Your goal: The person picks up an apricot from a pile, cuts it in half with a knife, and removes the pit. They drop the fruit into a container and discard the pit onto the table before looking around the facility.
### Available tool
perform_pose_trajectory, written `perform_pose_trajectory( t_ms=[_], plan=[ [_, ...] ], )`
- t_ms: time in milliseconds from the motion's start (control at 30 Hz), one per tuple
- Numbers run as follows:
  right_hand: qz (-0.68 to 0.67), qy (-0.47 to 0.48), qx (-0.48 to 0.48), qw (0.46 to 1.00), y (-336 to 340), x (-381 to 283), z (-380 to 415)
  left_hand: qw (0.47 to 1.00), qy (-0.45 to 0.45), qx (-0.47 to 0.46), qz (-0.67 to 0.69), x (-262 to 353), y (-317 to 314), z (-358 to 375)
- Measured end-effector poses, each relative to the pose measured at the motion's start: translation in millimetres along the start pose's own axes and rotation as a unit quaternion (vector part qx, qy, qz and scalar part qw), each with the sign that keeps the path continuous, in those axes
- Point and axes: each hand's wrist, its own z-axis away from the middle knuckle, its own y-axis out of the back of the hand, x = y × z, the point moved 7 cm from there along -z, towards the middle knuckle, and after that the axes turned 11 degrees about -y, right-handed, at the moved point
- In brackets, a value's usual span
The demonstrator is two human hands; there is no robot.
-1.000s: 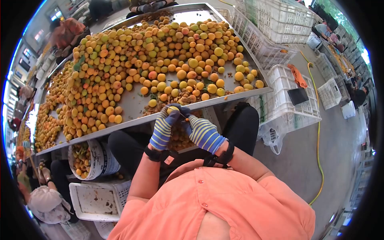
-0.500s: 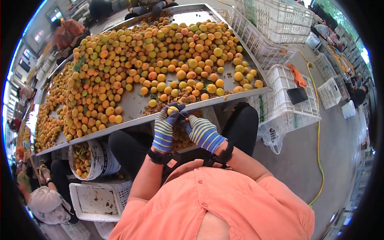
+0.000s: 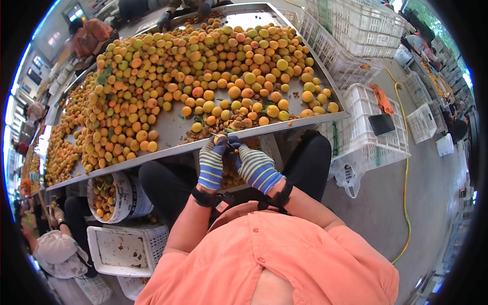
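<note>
My left hand (image 3: 211, 162), in a striped glove with dark fingers, is closed around a yellow apricot (image 3: 219, 137) just below the near rim of a metal table (image 3: 175, 153). Right beside it, my right hand (image 3: 254, 165), gloved the same way, is closed with its fingertips close to the fruit. A small orange bit (image 3: 235, 150) shows at those fingers, but what they hold is too small to name. Many apricots (image 3: 137, 96) lie heaped on the table. Brownish scraps (image 3: 231, 123) are piled near its edge, above my hands.
A white bucket of fruit (image 3: 122, 195) and a white crate (image 3: 122, 251) stand at my left. Stacked crates (image 3: 373, 119) are on my right, with an orange cloth (image 3: 381, 99) on top. A yellow hose (image 3: 406, 203) crosses the floor. Other people sit around.
The apricot in my left hand shows less, more covered by my fingers. My hands stay together at the table's edge. Across the table, another person's gloved hand has reached toward the fruit.
</note>
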Motion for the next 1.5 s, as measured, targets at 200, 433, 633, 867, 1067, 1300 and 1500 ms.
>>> perform_pose_trajectory(
  t_ms=[200, 433, 633, 867, 1067, 1300, 1500],
  plan=[
    [-0.252, 0.064, -0.023, 0.965, -40, 18, -8, 0.99, -0.064, -0.034, -0.12, 15, 4, -1],
    [-0.472, -0.169, -0.263, 0.825, -45, 21, 10, 0.991, -0.037, -0.08, -0.097, 16, 1, -3],
    [-0.143, 0.027, 0.063, 0.987, -5, 12, 6, 0.973, -0.14, -0.092, -0.157, 23, -1, -9],
    [-0.04, 0.008, 0.019, 0.999, 8, 2, 9, 0.921, -0.193, -0.117, -0.319, 43, -12, -6],
    [-0.498, -0.124, -0.261, 0.818, -36, 34, 3, 0.937, -0.173, -0.105, -0.286, 19, 11, -11],
    [-0.334, 0.055, 0.095, 0.936, -3, 27, 7, 0.967, -0.136, -0.095, -0.193, 17, -3, -4],
    [-0.231, 0.018, 0.163, 0.959, 24, 19, 1, 0.963, -0.159, -0.07, -0.205, 6, -24, 16]
  ],
)
